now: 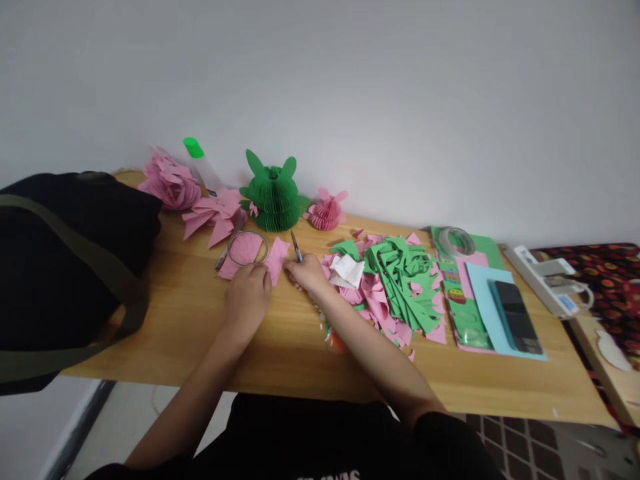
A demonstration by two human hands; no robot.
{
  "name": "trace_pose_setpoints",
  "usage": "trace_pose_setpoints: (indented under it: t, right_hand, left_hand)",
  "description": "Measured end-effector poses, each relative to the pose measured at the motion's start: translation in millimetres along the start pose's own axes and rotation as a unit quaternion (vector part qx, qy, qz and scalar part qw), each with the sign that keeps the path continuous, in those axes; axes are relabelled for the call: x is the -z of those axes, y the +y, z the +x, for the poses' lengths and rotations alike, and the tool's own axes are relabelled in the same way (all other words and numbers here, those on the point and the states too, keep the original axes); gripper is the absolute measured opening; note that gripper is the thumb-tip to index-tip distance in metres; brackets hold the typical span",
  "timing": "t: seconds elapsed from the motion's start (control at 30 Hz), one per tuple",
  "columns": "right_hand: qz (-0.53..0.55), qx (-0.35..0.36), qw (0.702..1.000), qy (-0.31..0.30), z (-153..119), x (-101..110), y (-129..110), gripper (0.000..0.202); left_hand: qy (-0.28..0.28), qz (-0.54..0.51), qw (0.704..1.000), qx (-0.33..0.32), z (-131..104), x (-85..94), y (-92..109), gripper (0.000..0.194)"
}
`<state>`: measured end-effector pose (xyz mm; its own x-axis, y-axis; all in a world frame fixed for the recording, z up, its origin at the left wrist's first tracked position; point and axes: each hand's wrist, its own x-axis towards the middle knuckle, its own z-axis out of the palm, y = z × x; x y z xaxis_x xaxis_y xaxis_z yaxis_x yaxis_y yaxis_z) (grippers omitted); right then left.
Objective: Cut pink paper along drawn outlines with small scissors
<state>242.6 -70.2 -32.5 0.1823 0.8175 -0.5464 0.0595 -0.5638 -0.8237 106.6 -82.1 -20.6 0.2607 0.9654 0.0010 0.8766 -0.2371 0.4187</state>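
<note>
My left hand [249,293] rests on the table with its fingers curled together over the near edge of a piece of pink paper [244,247]. A thin round ring [229,252], perhaps a tape roll, lies on that paper against my fingers. Just right of it is another pink paper piece [277,257] with faint lines. My right hand [306,272] is closed around a slim dark pen [297,247], whose pointed end sticks up and away from me. To its right spreads a heap of green paper scraps [400,273] and pink scraps [380,300], with a crumpled white tissue [347,271] on it.
Along the wall stand a green honeycomb paper figure [275,200], a smaller pink one [327,212], pink folded paper [173,183] and a green-capped bottle [203,163]. A black bag [65,253] covers the left end. Rightward lie clear tape [456,241], a phone [516,317] and a power strip [543,283].
</note>
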Motion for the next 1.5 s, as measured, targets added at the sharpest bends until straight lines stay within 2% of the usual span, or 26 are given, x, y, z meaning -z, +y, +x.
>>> trace_pose_setpoints:
  t: [0.23,0.33,0.43,0.53,0.63,0.7,0.8,0.97,1.07,1.17,1.27,1.5]
  right_hand:
    - [-0.057,0.022,0.998,0.019,1,-17,-2,0.035]
    - [-0.062,0.061,0.995,0.038,-7,-4,-8,0.029]
    - [-0.052,0.12,0.991,0.031,-19,22,-16,0.021]
    - [-0.061,0.177,0.982,0.011,-31,46,-24,0.02]
    - [-0.098,0.229,0.968,-0.001,-39,58,-33,0.027]
    - [-0.134,0.261,0.956,0.004,-41,62,-37,0.033]
    - [-0.203,0.286,0.936,0.039,-41,68,-40,0.036]
    - [-0.346,0.233,0.895,0.157,-36,69,-29,0.017]
    - [-0.425,0.176,0.865,0.199,-34,55,-16,0.023]
    - [-0.482,0.144,0.839,0.206,-32,40,-3,0.036]
    - [-0.521,0.131,0.819,0.201,-30,36,7,0.037]
    - [-0.569,0.102,0.788,0.212,-23,63,16,0.04]
  left_hand:
    - [0.016,-0.08,0.997,0.005,2,1.2,-10,0.026]
    - [0.038,-0.139,0.989,0.022,2,8.2,-16,0.026]
    - [0.057,-0.261,0.963,0.046,6,16.9,-18,0.028]
    - [0.043,-0.341,0.938,0.038,14,24.3,-8,0.033]
    - [-0.014,-0.408,0.913,0.01,25,32.0,10,0.038]
    - [-0.051,-0.442,0.896,-0.01,30,37.7,23,0.038]
    - [-0.07,-0.471,0.879,-0.02,34,42.5,34,0.036]
    - [-0.045,-0.5,0.865,0.017,38,34.0,30,0.035]
    - [-0.012,-0.516,0.855,0.049,40,25.3,22,0.034]
    - [0.004,-0.525,0.848,0.069,39,19.5,14,0.033]
    - [0.003,-0.528,0.845,0.084,36,16.1,9,0.031]
    - [-0.003,-0.527,0.842,0.112,38,8.0,6,0.031]
